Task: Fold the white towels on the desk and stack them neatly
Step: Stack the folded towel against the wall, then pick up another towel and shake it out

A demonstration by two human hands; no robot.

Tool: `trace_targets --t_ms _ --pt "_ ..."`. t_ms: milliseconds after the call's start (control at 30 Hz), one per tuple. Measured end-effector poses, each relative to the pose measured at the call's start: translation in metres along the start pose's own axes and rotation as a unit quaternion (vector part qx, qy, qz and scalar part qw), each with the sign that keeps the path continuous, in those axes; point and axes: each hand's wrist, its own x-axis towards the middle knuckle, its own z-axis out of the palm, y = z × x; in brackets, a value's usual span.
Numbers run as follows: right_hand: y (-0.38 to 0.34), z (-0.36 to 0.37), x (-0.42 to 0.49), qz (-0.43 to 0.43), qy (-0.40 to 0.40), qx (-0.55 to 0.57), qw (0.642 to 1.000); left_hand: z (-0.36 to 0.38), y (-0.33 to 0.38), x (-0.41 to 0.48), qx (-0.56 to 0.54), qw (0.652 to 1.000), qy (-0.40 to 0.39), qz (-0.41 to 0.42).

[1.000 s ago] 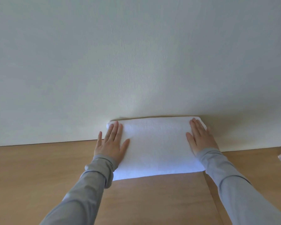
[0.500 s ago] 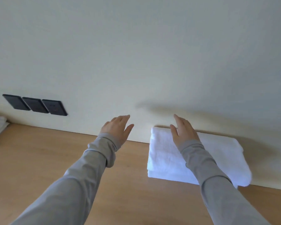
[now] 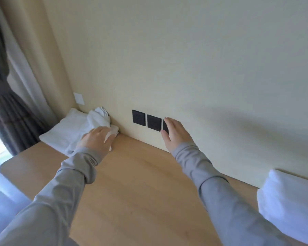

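Towels (image 3: 69, 128) not yet folded lie heaped in the far left corner of the surface (image 3: 140, 174). A folded stack (image 3: 288, 206) sits at the right edge, so I judge the job partly done. The left hand (image 3: 96, 139) lies on the heap; whether it grips, I cannot tell. The right hand (image 3: 176, 134) hovers flat and empty before the sockets (image 3: 146, 119).

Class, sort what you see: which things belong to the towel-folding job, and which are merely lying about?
Job: crumpled towel, flat towel beneath it, folded towels, desk, left hand touching the crumpled towel, right hand.
Lying about: black wall sockets, white wall plate, curtain.
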Motion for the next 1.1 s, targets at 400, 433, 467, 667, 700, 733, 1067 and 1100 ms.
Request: trace_targets --t_ms 400,433,467,667,700,733,1067,1100 --pt "-0.22 0.151 0.059 -0.079 -0.066 0.057 0.993 -0.071 -0.244 -0.054 -0.086 0.979 0.094 -0.162" --pt "-0.224 0.163 0.064 -0.071 -0.076 0.061 0.993 -0.068 -0.255 -0.054 -0.095 0.976 0.104 -0.168" --pt "-0.227 0.175 0.07 -0.063 -0.087 0.063 0.992 -0.064 -0.266 -0.053 -0.097 0.973 0.105 -0.18" --pt "-0.219 0.254 0.105 -0.021 -0.154 0.055 0.986 -0.03 -0.326 -0.024 -0.102 0.97 0.066 -0.211" --pt "-0.213 0.268 0.111 -0.006 -0.163 0.061 0.985 -0.025 -0.333 -0.013 -0.104 0.969 0.062 -0.214" --pt "-0.206 0.282 0.117 0.013 -0.171 0.069 0.983 -0.019 -0.34 0.0 -0.107 0.969 0.061 -0.216" --pt "-0.157 0.383 0.154 0.254 -0.251 0.176 0.917 0.033 -0.389 0.107 -0.236 0.906 -0.041 -0.349" --pt "-0.154 0.387 0.155 0.269 -0.255 0.184 0.91 0.039 -0.395 0.114 -0.245 0.893 -0.06 -0.372"
